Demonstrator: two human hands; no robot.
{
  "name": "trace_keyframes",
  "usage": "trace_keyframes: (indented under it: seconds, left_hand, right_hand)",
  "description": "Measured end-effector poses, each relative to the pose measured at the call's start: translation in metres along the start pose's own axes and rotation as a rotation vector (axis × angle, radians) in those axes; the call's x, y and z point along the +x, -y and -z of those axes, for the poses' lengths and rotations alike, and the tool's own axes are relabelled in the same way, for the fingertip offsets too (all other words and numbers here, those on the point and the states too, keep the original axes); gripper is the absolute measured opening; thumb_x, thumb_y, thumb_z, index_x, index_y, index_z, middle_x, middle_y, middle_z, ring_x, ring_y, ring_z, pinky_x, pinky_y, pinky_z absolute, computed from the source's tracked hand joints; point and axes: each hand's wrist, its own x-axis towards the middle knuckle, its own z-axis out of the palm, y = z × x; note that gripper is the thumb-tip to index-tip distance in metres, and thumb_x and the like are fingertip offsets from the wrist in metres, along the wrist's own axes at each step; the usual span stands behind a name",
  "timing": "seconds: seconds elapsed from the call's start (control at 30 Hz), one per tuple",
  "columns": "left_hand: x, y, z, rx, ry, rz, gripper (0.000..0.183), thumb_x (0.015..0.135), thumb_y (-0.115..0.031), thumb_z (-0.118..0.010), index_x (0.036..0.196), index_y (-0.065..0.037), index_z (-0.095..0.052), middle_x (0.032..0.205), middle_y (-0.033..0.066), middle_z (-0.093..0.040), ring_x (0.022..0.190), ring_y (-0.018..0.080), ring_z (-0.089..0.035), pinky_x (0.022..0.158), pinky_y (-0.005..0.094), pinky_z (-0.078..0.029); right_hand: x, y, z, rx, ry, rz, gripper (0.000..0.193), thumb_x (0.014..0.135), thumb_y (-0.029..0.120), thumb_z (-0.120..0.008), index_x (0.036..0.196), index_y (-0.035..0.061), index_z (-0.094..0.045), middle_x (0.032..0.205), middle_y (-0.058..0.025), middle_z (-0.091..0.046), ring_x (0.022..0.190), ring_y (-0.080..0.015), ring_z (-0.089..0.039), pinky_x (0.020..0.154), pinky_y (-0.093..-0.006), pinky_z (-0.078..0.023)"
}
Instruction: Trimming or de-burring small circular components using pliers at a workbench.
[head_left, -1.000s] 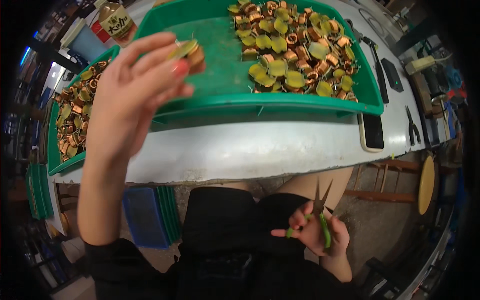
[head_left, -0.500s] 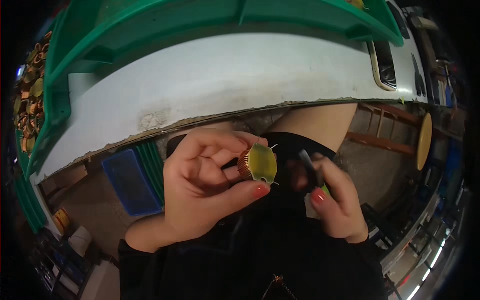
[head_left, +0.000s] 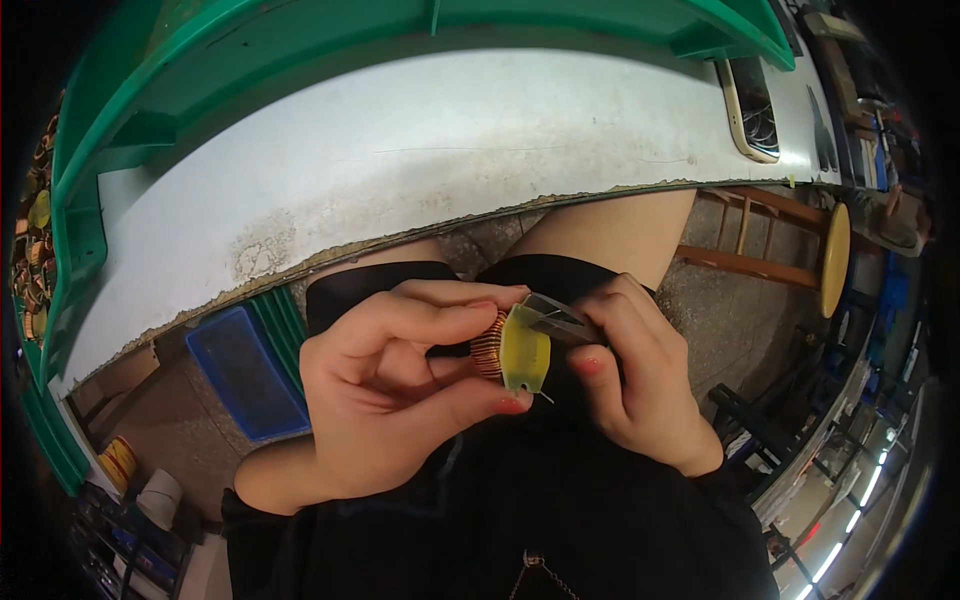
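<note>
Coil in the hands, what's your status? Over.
Left fingers holding coil. Right fingers gripping pliers. Pliers at coil's upper edge, contact unclear. Nothing visibly in the way.

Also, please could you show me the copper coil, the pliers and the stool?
Copper coil (head_left: 487, 350): head view, on its windings.
Pliers (head_left: 575, 329): head view, on the metal nose.
Stool (head_left: 836, 262): head view, on its yellow seat.
</note>
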Motion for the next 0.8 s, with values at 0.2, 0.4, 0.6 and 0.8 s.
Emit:
trace_keyframes:
  seconds: [0.2, 0.4, 0.6, 0.8]
  left_hand:
    - [0.0, 0.0, 0.0, 0.065, 0.017, -0.001, 0.052, 0.063, 0.022, -0.063, 0.109, -0.001, -0.051, 0.122, 0.0252, -0.049, 0.1, 0.0318, -0.059, 0.081, 0.0362, -0.055]
    - [0.0, 0.001, -0.001, 0.078, 0.019, 0.024, 0.052, 0.063, 0.021, -0.065, 0.108, -0.001, -0.051, 0.121, 0.0254, -0.05, 0.1, 0.0314, -0.06, 0.08, 0.0355, -0.055]
    - [0.0, 0.001, -0.002, 0.091, 0.014, 0.033, 0.05, 0.064, 0.02, -0.065, 0.106, -0.001, -0.051, 0.121, 0.0253, -0.05, 0.101, 0.032, -0.059, 0.08, 0.0354, -0.055]
    - [0.001, -0.001, -0.003, 0.058, 0.014, 0.079, 0.049, 0.063, 0.02, -0.065, 0.106, -0.001, -0.051, 0.12, 0.0252, -0.05, 0.099, 0.0325, -0.06, 0.08, 0.0357, -0.055]
  right_hand:
    - [0.001, -0.003, 0.002, 0.033, 0.02, 0.01, 0.017, 0.081, 0.008, -0.062, 0.092, -0.0014, -0.053, 0.083, -0.0122, -0.052, 0.071, -0.0261, -0.047, 0.066, -0.0308, -0.042]
    - [-0.001, -0.005, 0.003, -0.002, 0.042, 0.023, 0.017, 0.081, 0.01, -0.062, 0.091, -0.0012, -0.053, 0.082, -0.0119, -0.051, 0.07, -0.0259, -0.047, 0.066, -0.0308, -0.042]
    - [0.001, -0.014, 0.0, -0.005, -0.018, 0.099, 0.018, 0.081, 0.012, -0.062, 0.09, -0.0008, -0.053, 0.079, -0.0111, -0.05, 0.068, -0.0252, -0.047, 0.063, -0.0302, -0.042]
    - [0.002, -0.019, -0.001, 0.012, -0.043, 0.151, 0.017, 0.082, 0.013, -0.062, 0.089, -0.0004, -0.054, 0.077, -0.0104, -0.049, 0.065, -0.0248, -0.046, 0.06, -0.0298, -0.042]
